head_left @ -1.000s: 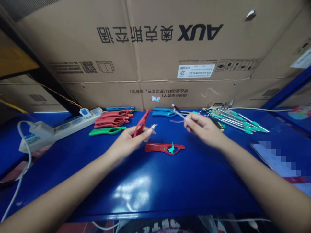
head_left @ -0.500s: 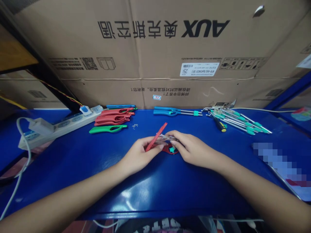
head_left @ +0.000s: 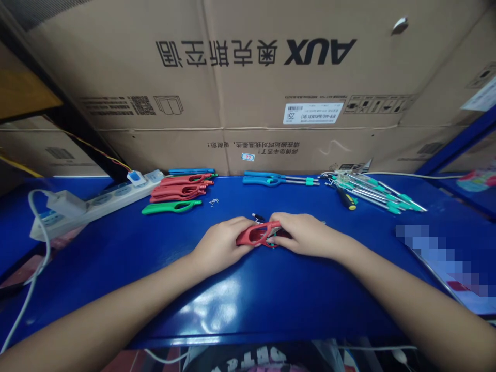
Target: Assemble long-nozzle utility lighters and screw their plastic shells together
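Near the middle of the blue table, my left hand [head_left: 225, 242] is closed round a red lighter-handle shell [head_left: 257, 235], which has an oval hole. Facing it, my right hand [head_left: 306, 235] has its fingers closed at the right end of the red parts, where a bit of clear and green material shows between the fingers. What exactly the right fingers hold is partly hidden. A second red rim shows below the shell. Just behind the hands lies a small black part with a white wire [head_left: 257, 217].
Red handle shells [head_left: 180, 187] and a green one [head_left: 170, 207] lie left, beside small screws [head_left: 214, 202] and a power strip [head_left: 96, 204]. Blue lighters [head_left: 263, 179], metal rods [head_left: 375, 191], a screwdriver [head_left: 346, 199] and a phone [head_left: 445, 268] lie behind and right. A cardboard box [head_left: 232, 113] stands behind.
The red shell in my left hand has turned from upright and slanted to lying nearly level, its hole now visible, against the lower red part. The black part behind the hands now shows.
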Available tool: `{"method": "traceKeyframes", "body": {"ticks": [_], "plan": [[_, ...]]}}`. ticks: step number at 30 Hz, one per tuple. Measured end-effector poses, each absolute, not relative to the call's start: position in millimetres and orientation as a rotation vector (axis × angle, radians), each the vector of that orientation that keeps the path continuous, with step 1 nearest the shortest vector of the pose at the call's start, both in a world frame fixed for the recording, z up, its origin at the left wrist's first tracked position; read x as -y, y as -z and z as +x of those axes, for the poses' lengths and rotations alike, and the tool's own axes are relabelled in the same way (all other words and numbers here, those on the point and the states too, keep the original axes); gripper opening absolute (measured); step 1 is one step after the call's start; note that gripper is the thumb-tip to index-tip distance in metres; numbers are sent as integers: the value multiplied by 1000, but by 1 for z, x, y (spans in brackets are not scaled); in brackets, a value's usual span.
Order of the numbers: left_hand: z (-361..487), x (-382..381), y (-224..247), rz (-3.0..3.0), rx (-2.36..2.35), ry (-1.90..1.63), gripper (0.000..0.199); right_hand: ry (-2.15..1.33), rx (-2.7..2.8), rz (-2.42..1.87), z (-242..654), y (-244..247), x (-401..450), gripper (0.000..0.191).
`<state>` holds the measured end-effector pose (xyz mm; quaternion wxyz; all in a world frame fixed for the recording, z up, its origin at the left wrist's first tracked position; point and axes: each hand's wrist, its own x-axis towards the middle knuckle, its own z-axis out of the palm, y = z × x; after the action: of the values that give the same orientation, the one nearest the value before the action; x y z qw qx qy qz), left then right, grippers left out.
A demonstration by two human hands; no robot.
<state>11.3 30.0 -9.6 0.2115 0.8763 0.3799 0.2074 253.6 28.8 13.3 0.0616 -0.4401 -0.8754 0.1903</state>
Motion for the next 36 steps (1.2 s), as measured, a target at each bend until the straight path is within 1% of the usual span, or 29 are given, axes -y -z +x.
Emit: {"method": "traceKeyframes", "body": {"ticks": [3, 6, 10, 12, 16, 20, 25, 28, 30, 32, 34, 36], "plan": [[12, -30, 9, 2434, -1041, -570, 21, -546, 2693, -1294, 253, -14, -30, 25], [11, -31, 9, 2436, -1010, -563, 21, -564, 2713, -1232, 253, -15, -31, 22], [11, -30, 10, 2425, -972, -571, 23, -597, 2659, -1309, 254, -14, -31, 20], [11, -30, 10, 2422, -973, -578, 25, -649, 2581, -1305, 255, -12, -32, 16], [11, -29, 11, 2428, -1005, -565, 28, -765, 2426, -1245, 257, -6, -35, 1], [12, -29, 8, 2423, -1053, -543, 32, -742, 2298, -1287, 262, -3, -43, 3], [6, -31, -3, 2438, -1097, -450, 30, -556, 2043, -1445, 289, -11, -66, 20], [-1, -34, -9, 2474, -1087, -359, 34, -319, 1859, -1610, 324, -20, -85, 26], [-5, -36, -12, 2506, -1074, -323, 37, -84, 1691, -1765, 352, -25, -94, 27], [-8, -37, -15, 2539, -1077, -320, 39, 107, 1576, -1898, 377, -25, -101, 24], [-9, -36, -17, 2562, -1090, -324, 44, 206, 1546, -2008, 396, -19, -104, 20], [-9, -33, -20, 2574, -1080, -305, 51, 248, 1568, -2091, 408, -9, -106, 21]]}}
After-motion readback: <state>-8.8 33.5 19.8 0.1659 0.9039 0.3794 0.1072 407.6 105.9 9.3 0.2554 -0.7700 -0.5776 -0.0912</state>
